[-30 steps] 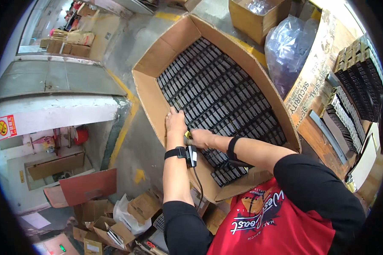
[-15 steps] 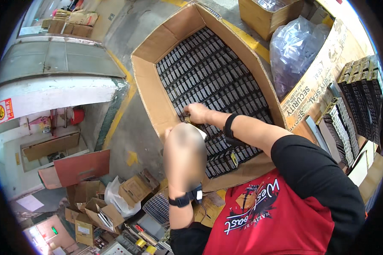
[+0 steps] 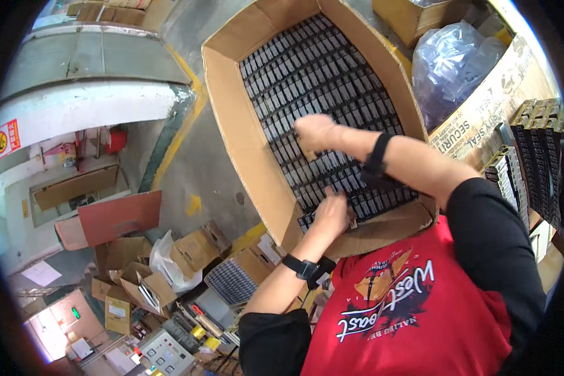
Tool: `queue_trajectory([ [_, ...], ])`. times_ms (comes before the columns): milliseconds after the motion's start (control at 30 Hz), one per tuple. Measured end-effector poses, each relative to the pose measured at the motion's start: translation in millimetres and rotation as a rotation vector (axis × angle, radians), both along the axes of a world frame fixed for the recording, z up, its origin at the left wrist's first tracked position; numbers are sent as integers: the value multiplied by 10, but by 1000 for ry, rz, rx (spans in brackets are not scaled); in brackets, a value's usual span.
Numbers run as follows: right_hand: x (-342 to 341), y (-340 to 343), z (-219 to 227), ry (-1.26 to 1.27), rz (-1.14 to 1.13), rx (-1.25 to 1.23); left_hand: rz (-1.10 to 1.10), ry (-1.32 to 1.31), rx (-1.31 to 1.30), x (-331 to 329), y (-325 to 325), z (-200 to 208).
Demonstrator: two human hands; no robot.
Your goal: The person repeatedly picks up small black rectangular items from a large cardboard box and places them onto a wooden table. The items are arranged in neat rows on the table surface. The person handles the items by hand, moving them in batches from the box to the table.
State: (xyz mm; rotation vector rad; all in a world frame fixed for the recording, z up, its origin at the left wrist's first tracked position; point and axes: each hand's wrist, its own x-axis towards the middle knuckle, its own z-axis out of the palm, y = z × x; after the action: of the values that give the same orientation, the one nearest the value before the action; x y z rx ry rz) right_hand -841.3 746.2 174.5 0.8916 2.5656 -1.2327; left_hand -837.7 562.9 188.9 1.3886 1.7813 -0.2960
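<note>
Tight rows, hidden fingertips: a snagged or tipped piece is the main risk

Clock directions are read around the middle of the open carton (image 3: 244, 138), with 12 at the top of the view. Inside it, black-and-grey pieces (image 3: 319, 81) stand in close rows, each just beside the next.

The right hand (image 3: 314, 133) is over the rows near the middle, its fingers curled downward. The left hand (image 3: 333, 213) is at 6 o'clock, over the rows next to the near wall. I cannot tell whether either grip grasps a piece or is merely resting on one, since the fingertips are largely hidden.

Because the rows sit so close, lifting or pushing one piece could drag a neighbour with it and leave it tilted. The dark band (image 3: 377, 164) on the right wrist hangs low above the rows at 4 o'clock; a dip of that forearm might catch an edge. The near wall leans outward close to the red shirt (image 3: 413, 301), so weight from the left hand or body could bend it and let the end row loosen. With both palms blocking the view, a crooked piece beneath them could go unnoticed.
</note>
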Motion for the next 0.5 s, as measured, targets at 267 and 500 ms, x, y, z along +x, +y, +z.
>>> queue_trajectory([
  [267, 744, -606, 33, -437, 530, -167, -146, 283, -197, -745, 26, 244],
  [500, 722, -1004, -193, -605, 316, -533, -260, 288, -309, -531, -50, 241],
])
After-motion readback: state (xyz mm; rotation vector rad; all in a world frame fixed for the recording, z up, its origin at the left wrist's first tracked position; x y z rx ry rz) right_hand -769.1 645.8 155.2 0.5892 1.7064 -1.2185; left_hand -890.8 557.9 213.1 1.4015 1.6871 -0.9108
